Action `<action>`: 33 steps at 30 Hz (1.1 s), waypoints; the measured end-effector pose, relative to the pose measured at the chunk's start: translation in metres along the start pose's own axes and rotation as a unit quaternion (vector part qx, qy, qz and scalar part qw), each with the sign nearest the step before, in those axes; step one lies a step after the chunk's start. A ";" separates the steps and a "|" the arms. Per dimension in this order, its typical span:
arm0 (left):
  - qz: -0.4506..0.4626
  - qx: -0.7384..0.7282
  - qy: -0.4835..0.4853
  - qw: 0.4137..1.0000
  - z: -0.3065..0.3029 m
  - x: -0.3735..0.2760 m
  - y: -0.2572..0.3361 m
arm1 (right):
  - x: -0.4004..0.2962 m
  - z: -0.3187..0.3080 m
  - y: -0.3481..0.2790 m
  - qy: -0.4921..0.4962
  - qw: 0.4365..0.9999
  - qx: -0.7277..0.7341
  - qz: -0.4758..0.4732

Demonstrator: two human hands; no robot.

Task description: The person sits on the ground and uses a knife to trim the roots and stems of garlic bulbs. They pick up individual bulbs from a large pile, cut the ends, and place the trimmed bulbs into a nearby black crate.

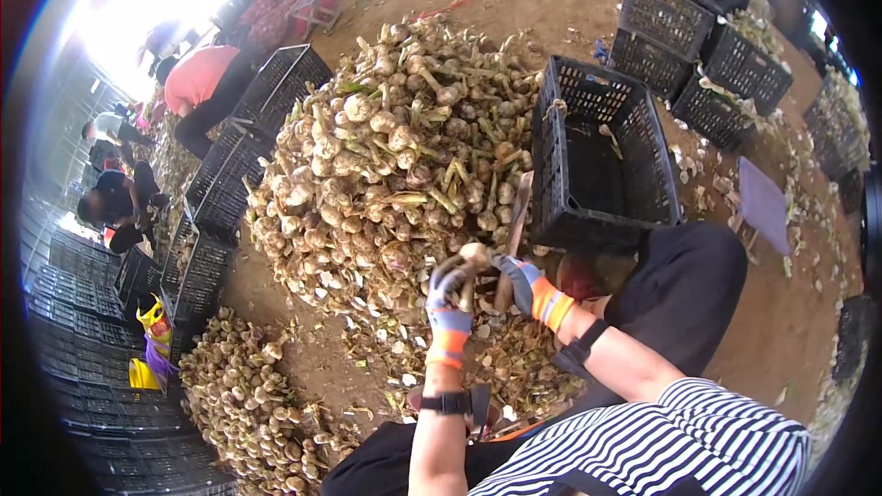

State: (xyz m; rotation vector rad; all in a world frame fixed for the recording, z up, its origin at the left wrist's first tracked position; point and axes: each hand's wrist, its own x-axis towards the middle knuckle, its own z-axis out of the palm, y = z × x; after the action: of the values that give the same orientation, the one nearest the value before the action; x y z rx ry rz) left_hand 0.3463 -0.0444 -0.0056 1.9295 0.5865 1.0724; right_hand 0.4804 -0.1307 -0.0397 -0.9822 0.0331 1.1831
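Note:
My left hand (pixel 449 289), in a grey and orange work glove, holds a garlic bulb (pixel 473 252) with its stem (pixel 467 295) pointing down. My right hand (pixel 534 291), gloved alike, is close to the bulb's right side; its fingertips are partly hidden, so I cannot tell whether it grips anything. Beside that hand, a long narrow strip (pixel 521 210), brown and perhaps wooden, slants upward. Just beyond both hands rises a large heap of garlic with stems (pixel 393 151). Cut stems and peelings (pixel 527 365) litter the ground beneath my hands.
At right stands a black plastic crate (pixel 606 207) with one loose garlic piece inside. Stacked crates (pixel 665 17) stand beyond, near a purple-topped stool (pixel 763 207). A smaller garlic pile (pixel 241 393) lies at left. More crates (pixel 224 179) and a bending person (pixel 200 79) are farther left.

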 end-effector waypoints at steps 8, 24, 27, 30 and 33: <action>-0.282 -0.233 -0.004 0.931 -0.066 -0.040 0.028 | -0.058 0.062 -0.023 -0.278 0.957 -0.073 -0.030; -0.364 -0.491 0.182 0.771 -0.103 -0.099 -0.006 | -0.140 0.119 -0.038 -0.298 0.395 -0.853 -0.166; -0.347 -0.400 0.169 0.831 -0.098 -0.105 -0.013 | -0.142 0.127 -0.042 -0.310 0.347 -0.872 -0.151; -0.342 -0.353 0.158 0.857 -0.098 -0.093 0.013 | -0.137 0.126 -0.042 -0.314 0.337 -0.876 -0.144; -0.356 -0.471 0.175 0.788 -0.105 -0.090 0.027 | -0.132 0.123 -0.038 -0.325 0.340 -0.870 -0.145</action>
State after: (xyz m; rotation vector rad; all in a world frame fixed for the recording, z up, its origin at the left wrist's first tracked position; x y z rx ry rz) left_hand 0.2099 -0.0771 0.0054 0.5395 0.7074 0.9285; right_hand 0.3975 -0.1509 0.1239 -1.9758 -2.4781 0.7675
